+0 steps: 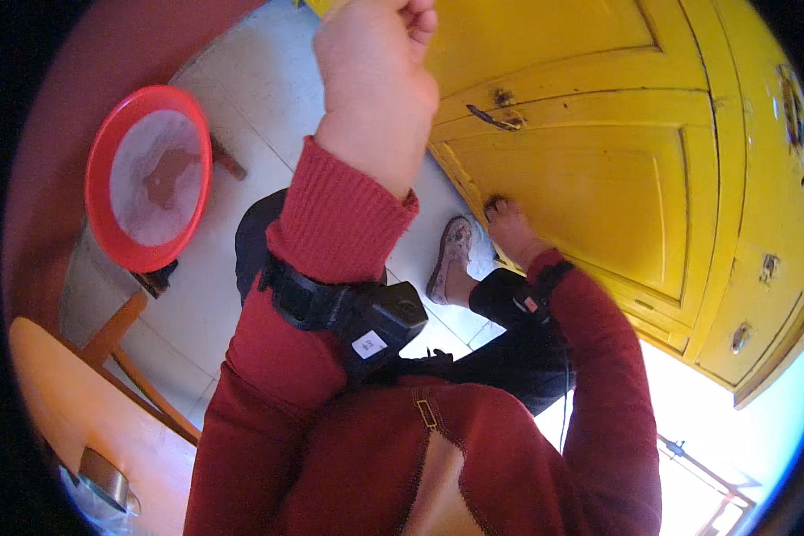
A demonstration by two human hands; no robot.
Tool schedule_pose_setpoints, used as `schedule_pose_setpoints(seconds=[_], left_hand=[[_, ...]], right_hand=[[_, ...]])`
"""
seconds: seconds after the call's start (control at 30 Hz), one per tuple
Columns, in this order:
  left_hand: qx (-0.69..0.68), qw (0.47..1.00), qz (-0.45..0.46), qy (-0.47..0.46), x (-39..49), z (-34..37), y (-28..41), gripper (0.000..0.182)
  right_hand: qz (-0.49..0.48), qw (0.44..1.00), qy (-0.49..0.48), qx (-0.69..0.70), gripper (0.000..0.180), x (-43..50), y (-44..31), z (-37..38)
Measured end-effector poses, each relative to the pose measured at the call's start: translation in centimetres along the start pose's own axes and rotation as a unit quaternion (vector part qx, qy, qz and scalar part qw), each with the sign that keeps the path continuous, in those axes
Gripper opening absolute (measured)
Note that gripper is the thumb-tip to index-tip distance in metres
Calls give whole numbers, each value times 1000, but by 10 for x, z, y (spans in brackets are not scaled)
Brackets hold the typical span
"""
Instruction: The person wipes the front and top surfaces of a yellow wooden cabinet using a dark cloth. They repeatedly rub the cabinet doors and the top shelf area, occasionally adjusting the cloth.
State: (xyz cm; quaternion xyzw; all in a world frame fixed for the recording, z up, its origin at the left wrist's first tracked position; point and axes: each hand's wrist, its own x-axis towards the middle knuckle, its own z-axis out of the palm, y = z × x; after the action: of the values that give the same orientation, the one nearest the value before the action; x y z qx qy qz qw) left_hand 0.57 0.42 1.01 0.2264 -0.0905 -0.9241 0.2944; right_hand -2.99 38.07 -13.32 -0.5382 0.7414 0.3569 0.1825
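Observation:
My left hand (376,63) is raised at the top of the view, beside a yellow wooden cabinet (549,47). Its visible fingers are curled, but the upper part is cut off by the picture's edge, so anything in it is hidden. Lower down, my right hand (511,231) reaches the left edge of the cabinet's lower door (589,194). Its fingertips are bent against a small dark spot there; whether they grip something does not show. A dark metal handle (492,118) sits above this door. Both forearms carry black strapped devices, one being the left wrist device (382,321).
A red plastic basin (94,181) with foamy water stands at the left on a wooden support. Below it are a wooden chair (117,328) and an orange-brown table (60,388) bearing a metal mug (104,477). My shoe (452,258) rests on the tiled floor (248,80) close to the cabinet.

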Motion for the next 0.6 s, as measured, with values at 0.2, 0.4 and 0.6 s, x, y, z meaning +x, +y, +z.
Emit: schedule_pose_setpoints(seconds=[0.2, 0.4, 0.6], left_hand=[[21, 1000, 3, 19, -13, 24, -9, 24], [12, 1000, 5, 25, -13, 24, -16, 25], [55, 997, -32, -31, -16, 29, -23, 19]], right_hand=[[-15, 961, 274, 15, 19, 31, 42, -90], [62, 975, 174, 122, 17, -57, 34, -140], [264, 666, 495, 492, 26, -184, 58, -233]])
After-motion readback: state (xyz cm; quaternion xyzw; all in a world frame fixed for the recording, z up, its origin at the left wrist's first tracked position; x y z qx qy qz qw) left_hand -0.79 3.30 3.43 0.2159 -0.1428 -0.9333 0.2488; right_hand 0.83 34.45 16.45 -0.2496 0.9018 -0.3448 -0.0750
